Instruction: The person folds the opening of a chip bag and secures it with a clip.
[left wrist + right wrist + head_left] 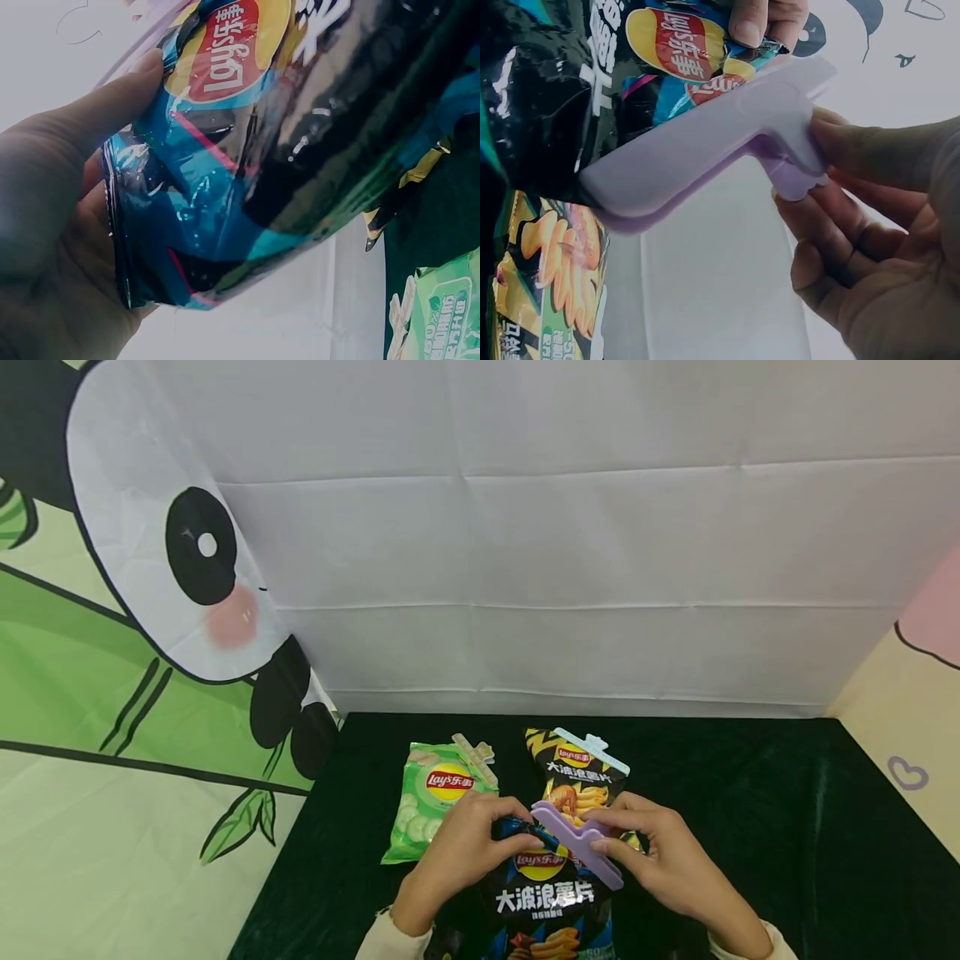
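Observation:
A black and blue Lay's chip bag [547,902] stands near the table's front edge. My left hand [468,839] grips its top left corner, thumb on the front [90,112] by the red logo. My right hand [660,856] pinches the handle of a purple bag clip [577,843], which lies slanted across the bag's top. In the right wrist view the purple clip [705,150] sits along the bag's edge, with my fingers [870,150] on its tab. The blue bag [570,82] fills the upper left there.
A green Lay's bag [431,797] with a pale clip lies behind on the left. A black and yellow Lay's bag [577,768] with a light blue clip lies behind on the right. The dark green tablecloth [787,827] stretches right; white backdrop behind.

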Available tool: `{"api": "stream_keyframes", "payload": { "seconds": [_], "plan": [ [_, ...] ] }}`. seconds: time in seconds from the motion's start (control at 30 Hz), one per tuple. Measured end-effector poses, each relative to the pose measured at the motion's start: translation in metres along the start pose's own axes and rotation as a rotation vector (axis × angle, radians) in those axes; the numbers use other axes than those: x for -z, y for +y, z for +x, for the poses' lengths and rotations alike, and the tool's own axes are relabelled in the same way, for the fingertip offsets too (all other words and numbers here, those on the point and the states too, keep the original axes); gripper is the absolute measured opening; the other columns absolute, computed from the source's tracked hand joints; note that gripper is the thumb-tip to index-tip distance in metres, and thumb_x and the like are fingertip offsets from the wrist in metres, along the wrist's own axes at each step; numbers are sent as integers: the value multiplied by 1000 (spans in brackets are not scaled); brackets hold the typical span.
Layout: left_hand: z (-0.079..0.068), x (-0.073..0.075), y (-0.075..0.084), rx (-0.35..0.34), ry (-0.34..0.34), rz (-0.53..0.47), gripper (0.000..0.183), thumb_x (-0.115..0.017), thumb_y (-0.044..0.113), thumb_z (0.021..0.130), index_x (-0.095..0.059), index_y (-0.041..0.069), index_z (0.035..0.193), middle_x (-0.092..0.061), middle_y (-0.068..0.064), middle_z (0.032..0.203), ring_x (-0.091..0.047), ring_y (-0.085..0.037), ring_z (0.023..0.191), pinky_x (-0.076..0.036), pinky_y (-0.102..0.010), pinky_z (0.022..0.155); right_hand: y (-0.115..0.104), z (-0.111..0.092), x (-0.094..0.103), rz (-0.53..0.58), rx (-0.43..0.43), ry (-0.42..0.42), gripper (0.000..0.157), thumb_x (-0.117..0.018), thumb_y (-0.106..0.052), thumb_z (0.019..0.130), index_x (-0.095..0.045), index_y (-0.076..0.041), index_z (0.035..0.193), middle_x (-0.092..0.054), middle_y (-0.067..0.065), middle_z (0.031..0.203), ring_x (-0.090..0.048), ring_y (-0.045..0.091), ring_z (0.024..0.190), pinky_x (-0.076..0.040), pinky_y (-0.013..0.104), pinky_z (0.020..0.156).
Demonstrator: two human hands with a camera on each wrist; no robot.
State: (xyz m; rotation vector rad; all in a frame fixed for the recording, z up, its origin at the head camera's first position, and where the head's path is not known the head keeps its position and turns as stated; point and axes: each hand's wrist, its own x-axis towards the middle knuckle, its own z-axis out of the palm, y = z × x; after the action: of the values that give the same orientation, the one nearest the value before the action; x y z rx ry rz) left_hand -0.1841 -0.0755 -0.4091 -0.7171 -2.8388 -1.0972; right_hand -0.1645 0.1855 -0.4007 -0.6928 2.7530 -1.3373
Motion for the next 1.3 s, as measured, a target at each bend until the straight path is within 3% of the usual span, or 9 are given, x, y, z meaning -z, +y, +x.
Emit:
{"api": "stream_keyframes", "payload": {
  "seconds": [0.17,0.3,0.57,0.9,1.03,1.17,1.3],
  "plan": [
    [1,-1,-1,-1,4,-123,41,-74,40,78,-52,24,108,-74,11,90,-65,-1,90,-49,-33,91,-2,5,2,-17,15,-84,21,-63,-36,89,-68,-32,109,-56,-11,89,-51,3,81,-46,21,71],
    [1,-2,-1,-9,27,-122,50,-75,41,76,-49,21,115,-74,11,86,-64,-4,95,-46,-40,95,-4,10,2,-38,21,-153,23,-63,-36,90,-67,-30,112,-58,-13,93,-52,3,87,-47,21,77],
    [1,-3,-3,-5,15,-130,50,-76,40,76,-49,29,116,-73,15,85,-63,-4,96,-47,-36,94,-3,14,2,-45,65,-173,29,-63,-36,89,-67,-26,116,-59,-13,95,-52,5,88,-45,20,75],
    [2,-3,-3,-29,10,-95,43,-75,41,77,-54,31,114,-71,18,83,-60,-1,92,-45,-33,90,2,14,-1,-59,32,-179,36,-60,-44,89,-61,-30,122,-60,-13,99,-52,2,87,-47,21,76],
    [2,-3,-3,-37,14,-86,40,-75,41,77,-56,32,111,-72,17,84,-61,1,89,-45,-32,89,9,8,-3,15,-57,-194,44,-62,-45,88,-54,-33,129,-61,-6,108,-55,4,91,-49,22,80],
    [1,-3,-4,-32,13,-101,38,-74,42,78,-57,32,111,-72,14,89,-63,3,85,-48,-30,87,27,-2,-8,167,-181,-218,57,-67,-38,86,-46,-26,137,-59,4,121,-59,9,103,-50,26,89],
    [1,-2,-4,-34,14,-107,38,-73,42,78,-57,32,112,-72,15,88,-64,4,85,-49,-28,85,49,-15,-26,332,-288,-201,68,-71,-29,83,-38,-19,142,-55,10,131,-56,20,118,-49,26,95]
  ]
}}
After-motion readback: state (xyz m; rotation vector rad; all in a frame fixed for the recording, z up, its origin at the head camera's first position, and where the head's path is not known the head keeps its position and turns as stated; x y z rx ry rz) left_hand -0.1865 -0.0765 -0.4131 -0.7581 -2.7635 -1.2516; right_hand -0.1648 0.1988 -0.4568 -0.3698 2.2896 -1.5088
